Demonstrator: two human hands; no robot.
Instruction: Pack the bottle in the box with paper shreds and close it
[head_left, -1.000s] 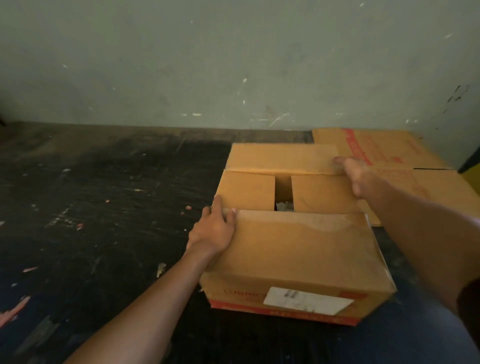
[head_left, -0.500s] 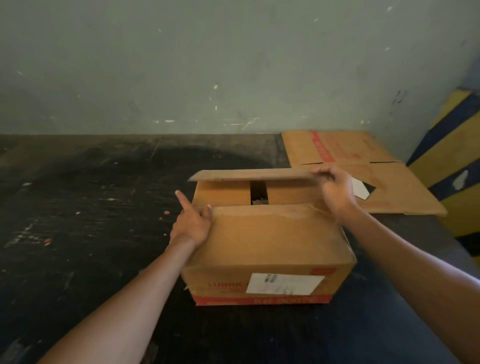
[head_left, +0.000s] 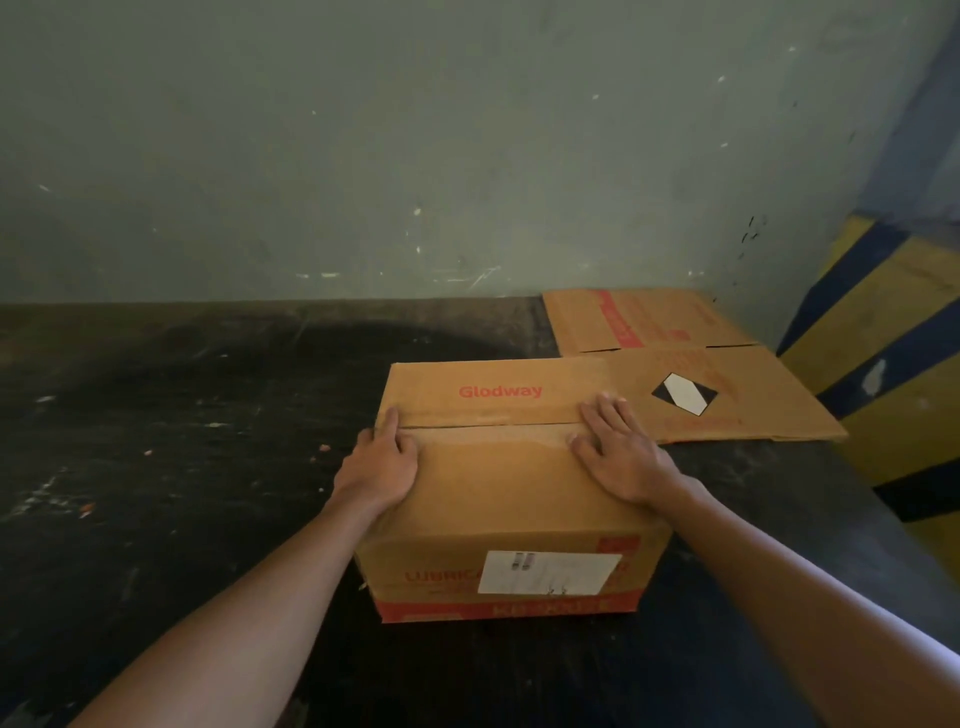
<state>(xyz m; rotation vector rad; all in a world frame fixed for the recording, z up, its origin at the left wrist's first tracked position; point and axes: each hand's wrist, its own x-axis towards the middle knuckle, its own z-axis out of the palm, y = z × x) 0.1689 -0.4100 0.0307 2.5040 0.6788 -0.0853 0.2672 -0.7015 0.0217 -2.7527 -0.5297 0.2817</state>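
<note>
A brown cardboard box (head_left: 498, 483) with red print and a white label sits on the dark floor in front of me. Both top flaps lie flat and meet along a seam across the lid. My left hand (head_left: 378, 467) rests on the lid's left end, with its thumb over the seam. My right hand (head_left: 618, 449) presses flat on the right end, its fingers spread across the seam. The bottle and the paper shreds are hidden inside the box.
A flattened cardboard sheet (head_left: 727, 395) lies on the floor behind and to the right of the box. A grey-green wall (head_left: 415, 156) stands close behind. A yellow and blue striped surface (head_left: 893, 364) rises at the right. The dark floor (head_left: 182, 441) stretches to the left.
My right hand has brought the far flap down flat onto the box. Both hands now lie on the lid, and the opening between the inner flaps is covered.
</note>
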